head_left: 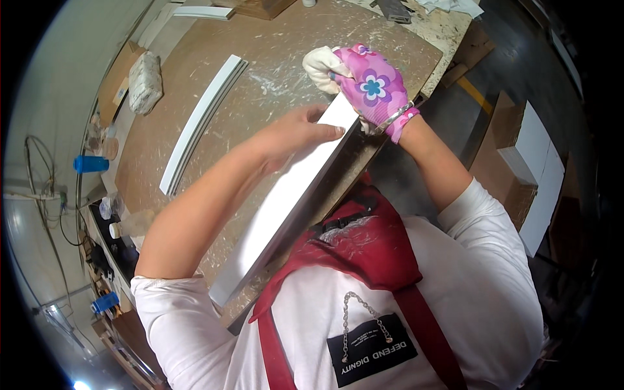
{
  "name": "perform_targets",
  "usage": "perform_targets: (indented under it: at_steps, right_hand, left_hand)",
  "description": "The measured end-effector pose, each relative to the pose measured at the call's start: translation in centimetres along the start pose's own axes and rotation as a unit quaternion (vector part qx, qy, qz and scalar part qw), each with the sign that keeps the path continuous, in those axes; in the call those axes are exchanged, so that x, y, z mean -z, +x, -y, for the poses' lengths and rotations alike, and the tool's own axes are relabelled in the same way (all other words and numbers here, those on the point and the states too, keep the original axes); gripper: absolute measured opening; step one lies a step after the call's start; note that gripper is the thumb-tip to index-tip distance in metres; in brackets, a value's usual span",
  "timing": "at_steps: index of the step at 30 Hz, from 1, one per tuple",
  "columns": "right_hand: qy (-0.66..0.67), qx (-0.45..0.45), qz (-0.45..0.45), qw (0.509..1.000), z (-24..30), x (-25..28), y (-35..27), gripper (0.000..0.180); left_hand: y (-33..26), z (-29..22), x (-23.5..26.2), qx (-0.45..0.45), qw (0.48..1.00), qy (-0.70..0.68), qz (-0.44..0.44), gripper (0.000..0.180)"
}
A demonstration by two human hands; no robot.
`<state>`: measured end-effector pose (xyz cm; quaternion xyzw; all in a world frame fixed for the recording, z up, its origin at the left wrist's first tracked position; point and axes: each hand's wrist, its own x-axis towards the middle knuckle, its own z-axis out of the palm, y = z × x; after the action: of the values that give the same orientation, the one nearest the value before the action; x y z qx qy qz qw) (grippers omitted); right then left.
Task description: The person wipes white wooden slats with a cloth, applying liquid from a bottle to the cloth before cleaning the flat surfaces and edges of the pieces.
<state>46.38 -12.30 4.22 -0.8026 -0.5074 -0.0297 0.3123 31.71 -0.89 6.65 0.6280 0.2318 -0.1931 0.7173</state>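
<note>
A long white board lies slantwise along the near edge of the workbench, from my waist up to my right hand. My bare left hand grips it near the far end, thumb on its white face and fingers over the far side, partly hidden. My right hand wears a pink flowered glove and is closed on a bunched white cloth at the board's far end. The fingers inside the cloth are hidden. A bracelet circles my right wrist.
A stack of white strips lies on the brown, scuffed workbench. Beyond are a wrapped white bundle, a blue cup and another white strip. Cardboard boxes stand on the floor at right.
</note>
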Motion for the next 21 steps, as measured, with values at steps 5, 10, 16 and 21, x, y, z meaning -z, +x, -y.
perform_targets:
  at_steps: [5, 10, 16, 21]
  right_hand:
    - [-0.015, 0.000, 0.004, 1.000, 0.5, -0.6, 0.3, 0.023]
    - [0.033, 0.059, 0.035, 0.997, -4.3, 0.0, 1.8, 0.021]
    - [0.297, 0.059, 0.083, 0.950, -2.5, 5.0, -1.1, 0.041]
    - [0.108, 0.316, 0.142, 0.932, 8.0, 2.9, -7.4, 0.034]
  left_hand:
    - [2.1, -0.6, 0.3, -0.026, 0.999, 0.006, -0.024, 0.065]
    - [-2.7, -0.3, 2.0, -0.049, 0.965, 0.174, -0.192, 0.074]
    - [-18.7, 6.1, -2.2, -0.038, 0.825, 0.493, -0.274, 0.093]
    - [-18.7, 12.1, -5.5, -0.018, 0.807, 0.491, -0.328, 0.064]
